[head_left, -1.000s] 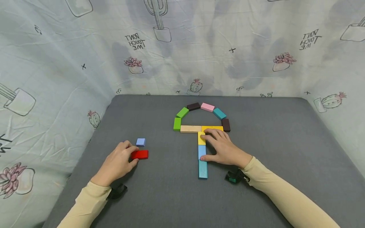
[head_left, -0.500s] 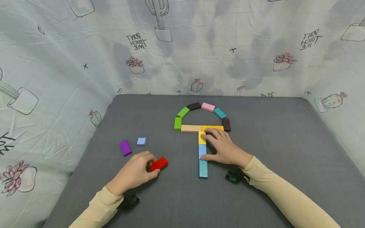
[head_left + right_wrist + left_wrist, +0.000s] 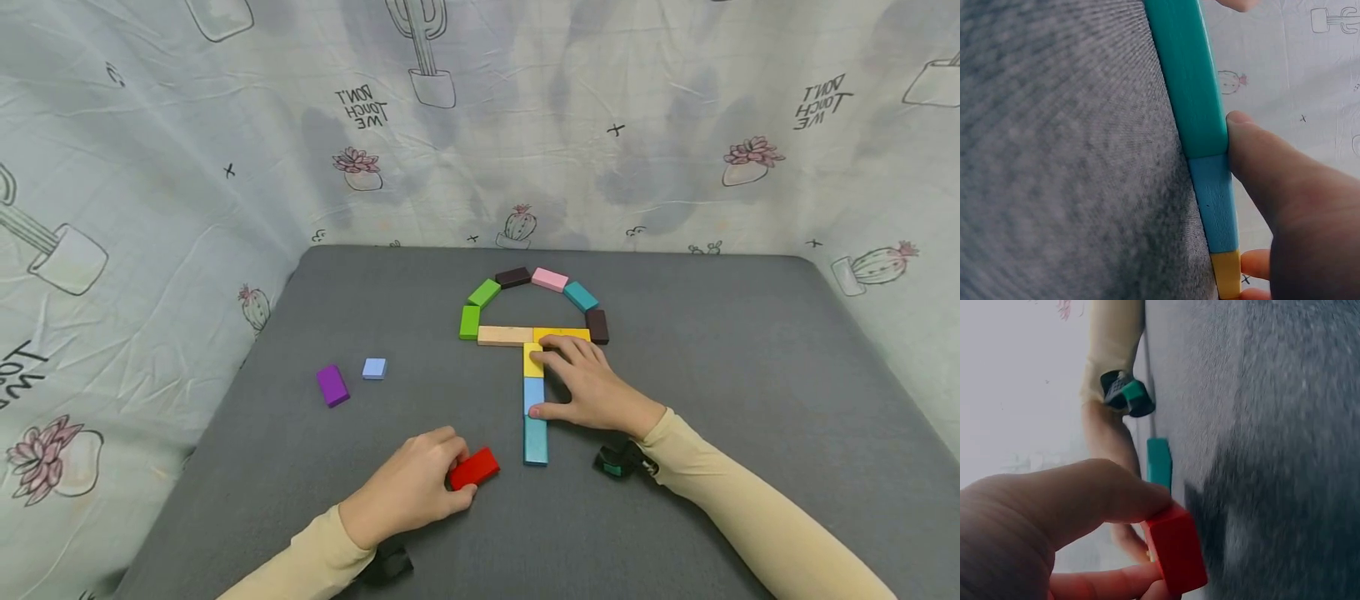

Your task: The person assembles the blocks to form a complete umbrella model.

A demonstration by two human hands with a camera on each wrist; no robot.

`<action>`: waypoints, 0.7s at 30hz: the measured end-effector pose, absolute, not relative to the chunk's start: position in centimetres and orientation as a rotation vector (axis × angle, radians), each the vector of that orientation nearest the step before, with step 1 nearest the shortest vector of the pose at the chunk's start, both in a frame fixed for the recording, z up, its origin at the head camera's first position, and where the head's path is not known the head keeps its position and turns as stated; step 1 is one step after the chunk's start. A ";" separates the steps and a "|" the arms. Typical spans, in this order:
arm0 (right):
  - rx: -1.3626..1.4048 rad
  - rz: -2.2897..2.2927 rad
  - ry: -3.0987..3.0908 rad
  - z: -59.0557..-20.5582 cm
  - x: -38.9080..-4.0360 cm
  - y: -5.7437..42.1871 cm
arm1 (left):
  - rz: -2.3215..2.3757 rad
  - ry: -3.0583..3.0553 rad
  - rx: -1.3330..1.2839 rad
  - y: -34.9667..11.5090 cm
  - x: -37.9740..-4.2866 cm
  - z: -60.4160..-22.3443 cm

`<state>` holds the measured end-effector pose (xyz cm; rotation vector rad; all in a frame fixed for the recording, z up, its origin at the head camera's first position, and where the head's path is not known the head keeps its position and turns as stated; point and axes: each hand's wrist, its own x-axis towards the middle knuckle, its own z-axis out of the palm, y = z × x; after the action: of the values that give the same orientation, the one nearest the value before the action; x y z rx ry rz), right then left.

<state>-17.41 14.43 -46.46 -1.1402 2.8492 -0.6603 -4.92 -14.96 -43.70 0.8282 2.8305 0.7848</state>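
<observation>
A red block (image 3: 476, 468) is pinched between the thumb and fingers of my left hand (image 3: 414, 487), just left of the column's near end. The left wrist view shows the thumb over one face of it. My right hand (image 3: 596, 393) rests on the column with fingertips on the yellow block (image 3: 532, 367) and thumb near the seam of the blue block (image 3: 533, 396) and the teal block (image 3: 536, 443). These three stand end to end. Across the column's far end lie a natural wood block (image 3: 504, 336) and a long yellow block (image 3: 555, 334), partly hidden by the fingers.
Green blocks (image 3: 469, 322), dark ones (image 3: 513, 277), a pink one (image 3: 550, 279) and a teal one (image 3: 581, 297) form an arch beyond the crossbar. A purple block (image 3: 333, 386) and a small light-blue block (image 3: 374, 368) lie left on the grey table (image 3: 697, 333).
My left hand has carried the red block right and nearer to me, from beside the light-blue block. The purple block has come into sight. My right hand has kept its place.
</observation>
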 end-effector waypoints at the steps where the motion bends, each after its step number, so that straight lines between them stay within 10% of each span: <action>1: -1.140 -0.663 2.848 -46.5 -17.4 14.4 | 0.770 2.826 0.844 -14.8 -4.9 -43.8; 21: -1.150 -0.650 2.852 -46.5 -17.6 14.5 | 0.793 2.534 0.974 -13.2 -4.9 -44.0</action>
<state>-17.62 14.51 -46.52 -1.1502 2.8522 -0.6501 -4.89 -13.18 -44.00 0.9744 2.5342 0.7927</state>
